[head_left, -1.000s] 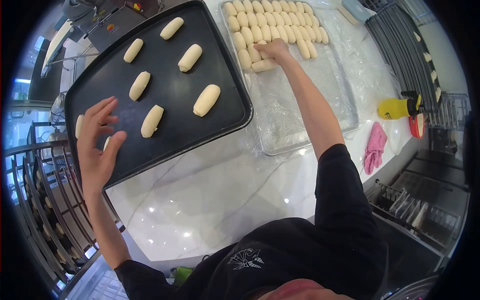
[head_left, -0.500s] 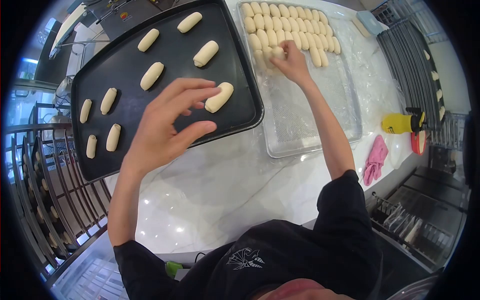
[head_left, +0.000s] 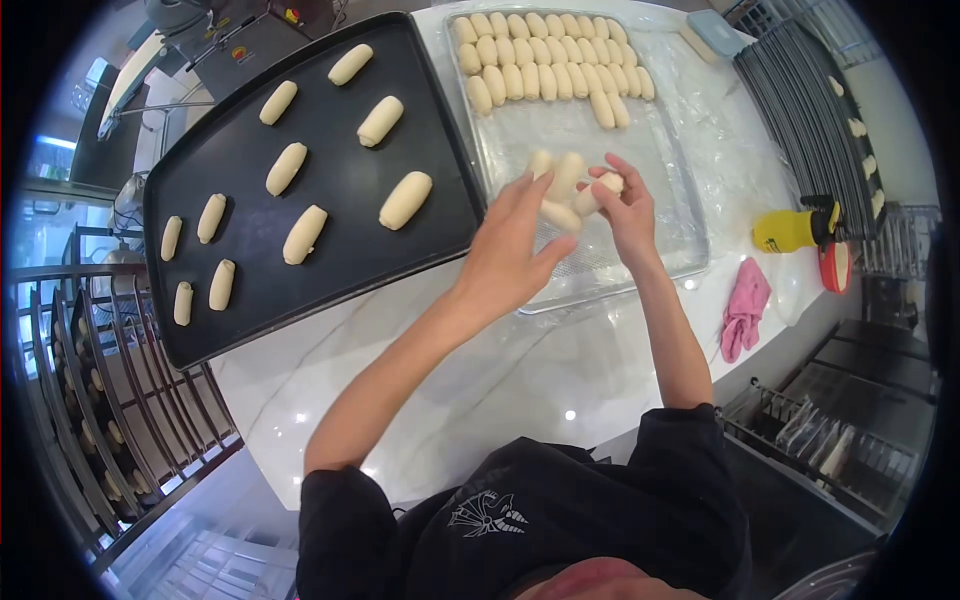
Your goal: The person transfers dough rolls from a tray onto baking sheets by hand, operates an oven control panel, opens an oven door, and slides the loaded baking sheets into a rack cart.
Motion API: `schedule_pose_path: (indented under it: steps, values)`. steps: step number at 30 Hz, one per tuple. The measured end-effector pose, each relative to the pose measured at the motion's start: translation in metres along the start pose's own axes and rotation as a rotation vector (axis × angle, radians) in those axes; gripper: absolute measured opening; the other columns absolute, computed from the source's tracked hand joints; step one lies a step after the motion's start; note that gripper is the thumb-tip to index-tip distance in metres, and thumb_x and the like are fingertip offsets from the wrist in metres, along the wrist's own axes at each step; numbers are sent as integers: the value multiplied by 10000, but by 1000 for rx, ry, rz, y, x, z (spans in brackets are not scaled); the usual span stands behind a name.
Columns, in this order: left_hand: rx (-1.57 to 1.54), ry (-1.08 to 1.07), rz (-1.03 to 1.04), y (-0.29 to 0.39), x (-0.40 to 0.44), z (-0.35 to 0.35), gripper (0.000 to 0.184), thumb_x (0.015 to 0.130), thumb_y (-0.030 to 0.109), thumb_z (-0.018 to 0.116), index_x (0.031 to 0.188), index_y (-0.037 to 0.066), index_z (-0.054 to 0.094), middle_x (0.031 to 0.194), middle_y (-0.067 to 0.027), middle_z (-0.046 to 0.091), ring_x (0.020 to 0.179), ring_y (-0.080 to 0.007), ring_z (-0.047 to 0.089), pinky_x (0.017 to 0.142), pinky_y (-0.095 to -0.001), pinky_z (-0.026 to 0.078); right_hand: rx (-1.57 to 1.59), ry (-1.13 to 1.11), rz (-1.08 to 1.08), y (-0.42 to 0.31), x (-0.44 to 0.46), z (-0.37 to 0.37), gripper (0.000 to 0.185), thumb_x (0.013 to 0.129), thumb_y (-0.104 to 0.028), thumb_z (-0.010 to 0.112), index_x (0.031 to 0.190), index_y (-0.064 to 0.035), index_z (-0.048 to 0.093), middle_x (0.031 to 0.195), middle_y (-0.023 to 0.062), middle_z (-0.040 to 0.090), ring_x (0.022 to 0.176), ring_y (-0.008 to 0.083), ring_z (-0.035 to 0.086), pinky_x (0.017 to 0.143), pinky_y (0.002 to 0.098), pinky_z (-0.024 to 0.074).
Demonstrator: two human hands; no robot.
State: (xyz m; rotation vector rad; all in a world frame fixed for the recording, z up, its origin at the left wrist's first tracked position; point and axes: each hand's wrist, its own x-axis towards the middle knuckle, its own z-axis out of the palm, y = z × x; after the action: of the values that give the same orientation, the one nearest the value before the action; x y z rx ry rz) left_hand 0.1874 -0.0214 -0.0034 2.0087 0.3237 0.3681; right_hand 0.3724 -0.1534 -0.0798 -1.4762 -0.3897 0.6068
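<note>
My right hand (head_left: 626, 212) pinches a pale dough roll (head_left: 601, 192) between thumb and fingers above the clear-lined perforated tray (head_left: 655, 245). Several more rolls, blurred, hang or lie close by between both hands, one of them a dough roll (head_left: 566, 172) near my left fingertips. My left hand (head_left: 508, 250) reaches in from the left, fingers stretched and thumb apart, around another roll (head_left: 560, 216); whether it grips that one is unclear. To the left, a black baking tray (head_left: 390, 262) carries several spaced rolls, the nearest a plump roll (head_left: 405, 200).
Packed rows of dough rolls (head_left: 550, 52) fill the far end of the perforated tray. At the right are a yellow bottle (head_left: 785, 231), a pink cloth (head_left: 746, 310), a red round object (head_left: 834, 268) and stacked black trays (head_left: 800, 110). A rack (head_left: 130, 390) stands at left.
My right hand has come back toward me from the packed rows, bringing rolls with it. Several rolls have left the nearest row. My left hand has moved right, off the black tray, to meet it.
</note>
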Motion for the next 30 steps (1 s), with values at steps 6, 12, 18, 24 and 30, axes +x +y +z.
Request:
schedule_pose_path:
  steps: [6, 12, 18, 24, 30]
  values:
    - [455, 9, -176, -49, 22, 89, 743, 808, 198, 745, 1418, -16, 378, 1446, -282, 366, 1247, -435, 442, 1041, -481, 406, -629, -186, 135, 42, 24, -55, 525, 848, -230, 684, 1311, -21, 552, 1137, 133, 660, 1054, 231, 653, 856, 300, 534]
    - [535, -13, -175, -69, 19, 113, 731, 814, 253, 731, 1412, -7, 400, 1455, -217, 409, 1247, -402, 465, 1011, -460, 432, -1174, -376, 170, 13, 55, -20, 677, 715, -567, 691, 1110, -18, 673, 1095, 178, 692, 996, 346, 667, 834, 432, 534]
    - [503, 141, -101, -91, 8, 135, 606, 753, 228, 761, 1292, 108, 512, 1296, -87, 546, 1155, -302, 545, 896, -464, 445, -1251, -388, -15, 41, 63, -27, 657, 652, -630, 730, 921, -31, 712, 992, 211, 695, 906, 344, 679, 772, 456, 529]
    - [383, 196, -258, -86, 9, 137, 484, 745, 281, 709, 1197, 159, 588, 1212, -78, 597, 1186, -264, 552, 995, -534, 397, -1273, -297, -288, 20, 35, -17, 624, 694, -481, 808, 1133, -81, 617, 834, 156, 703, 785, 344, 682, 704, 426, 526]
    - [671, 232, -312, -112, 16, 166, 702, 692, 357, 755, 1323, 160, 519, 1430, -33, 449, 1257, -280, 480, 1045, -563, 337, -1220, -447, -463, 32, 38, -28, 514, 758, -355, 783, 1137, -65, 594, 1027, 180, 678, 925, 358, 657, 795, 419, 512]
